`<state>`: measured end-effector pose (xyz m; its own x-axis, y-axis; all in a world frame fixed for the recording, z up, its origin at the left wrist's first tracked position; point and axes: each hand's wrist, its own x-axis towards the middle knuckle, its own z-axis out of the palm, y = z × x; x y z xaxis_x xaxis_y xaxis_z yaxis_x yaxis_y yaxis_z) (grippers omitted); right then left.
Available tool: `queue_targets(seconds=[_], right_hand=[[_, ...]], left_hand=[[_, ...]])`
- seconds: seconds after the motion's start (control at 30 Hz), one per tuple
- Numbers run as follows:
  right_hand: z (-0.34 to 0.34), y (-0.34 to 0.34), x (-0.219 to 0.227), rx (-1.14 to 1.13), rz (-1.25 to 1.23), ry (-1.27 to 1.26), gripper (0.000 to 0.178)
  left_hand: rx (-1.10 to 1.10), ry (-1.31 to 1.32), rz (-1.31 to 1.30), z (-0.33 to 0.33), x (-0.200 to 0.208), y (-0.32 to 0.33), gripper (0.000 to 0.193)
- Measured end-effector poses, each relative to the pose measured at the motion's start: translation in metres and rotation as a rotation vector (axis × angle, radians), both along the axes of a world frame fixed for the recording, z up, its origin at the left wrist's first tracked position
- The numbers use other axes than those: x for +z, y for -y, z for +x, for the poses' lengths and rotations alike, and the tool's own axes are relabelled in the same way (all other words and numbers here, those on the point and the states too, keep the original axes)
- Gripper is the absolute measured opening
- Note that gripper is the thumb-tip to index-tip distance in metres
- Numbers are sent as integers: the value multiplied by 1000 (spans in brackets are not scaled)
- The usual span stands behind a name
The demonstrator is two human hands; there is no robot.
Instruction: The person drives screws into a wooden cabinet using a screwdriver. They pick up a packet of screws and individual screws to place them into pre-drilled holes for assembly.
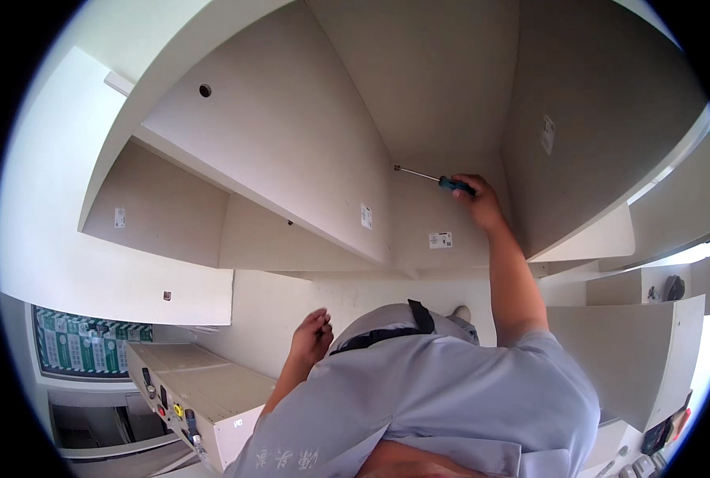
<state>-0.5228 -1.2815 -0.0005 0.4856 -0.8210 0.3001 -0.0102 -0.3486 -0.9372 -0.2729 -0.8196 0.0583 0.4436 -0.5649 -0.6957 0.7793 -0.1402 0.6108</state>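
My right hand (479, 199) reaches into a tall beige cabinet compartment, its fingers wrapped round the dark teal handle of a screwdriver (420, 174). The shaft points left, and its tip meets a small dark fitting (396, 168) at the edge of the slanting partition panel (291, 127). Down by my waist hangs my left hand (313, 333) with its fingers curled in. Something dark shows between those fingers, too small to name. White labels stick to the partition and to the compartment's bottom board (418, 215).
A second compartment (160, 203) opens to the left, beyond the partition. The right side panel (602, 119) stands close to my right arm. Behind my left side, a low cabinet (203, 378) carries several hand tools. More cabinet panels (618, 350) stand at the right.
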Motion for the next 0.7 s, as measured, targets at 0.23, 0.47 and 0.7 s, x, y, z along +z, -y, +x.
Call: queue_targets(seconds=[0.23, 0.47, 0.7], right_hand=[[46, 50, -12, -107, -225, -364, 32], [68, 87, -19, -65, -414, -532, 37], [65, 95, -32, -98, -523, -496, 37]], left_hand=[[163, 64, 0, 19, -61, -109, 25], [172, 129, 150, 14, -64, -127, 27], [144, 98, 110, 35, -64, -111, 18]])
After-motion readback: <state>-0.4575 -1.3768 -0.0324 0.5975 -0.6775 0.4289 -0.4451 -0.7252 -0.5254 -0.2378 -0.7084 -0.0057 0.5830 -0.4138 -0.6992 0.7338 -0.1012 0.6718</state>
